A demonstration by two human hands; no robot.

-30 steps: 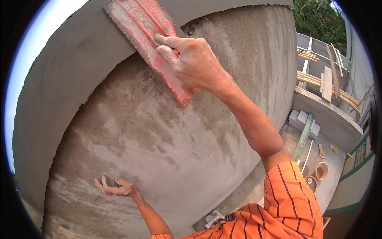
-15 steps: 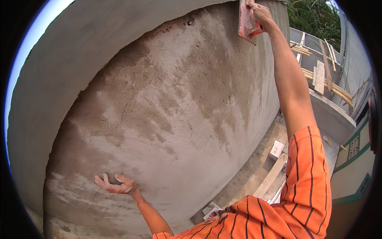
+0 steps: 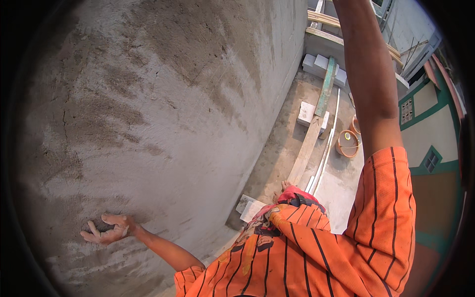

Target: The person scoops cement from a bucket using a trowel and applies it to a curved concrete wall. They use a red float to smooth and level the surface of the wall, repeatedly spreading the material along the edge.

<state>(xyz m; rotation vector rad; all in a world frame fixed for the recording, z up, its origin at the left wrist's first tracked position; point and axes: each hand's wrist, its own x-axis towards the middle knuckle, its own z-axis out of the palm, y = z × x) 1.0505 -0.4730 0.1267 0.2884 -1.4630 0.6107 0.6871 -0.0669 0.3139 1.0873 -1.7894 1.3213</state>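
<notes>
At the lower left, my left hand (image 3: 106,230) is close against the rough grey plastered wall (image 3: 163,148). Its dusty fingers are curved and apart, the thumb above them. A dark grey patch shows between thumb and fingers; I cannot tell whether it is shadow or mortar. My right arm (image 3: 371,74) stretches up past the top edge, so the right hand and whatever it holds are out of sight. Damp brown patches and thin cracks mark the wall face.
Below, a narrow plank (image 3: 307,148) runs over white blocks (image 3: 307,113), with my bare feet (image 3: 285,185) at its near end. Pale pipes (image 3: 326,148) lie alongside. A mortar bucket (image 3: 348,143) stands further right. Beyond is a green-trimmed building (image 3: 430,133).
The view has tilted downward, bringing the floor, plank and buckets into sight. My right hand and its reddish plastering float have left the picture at the top. The left hand remains near the wall.
</notes>
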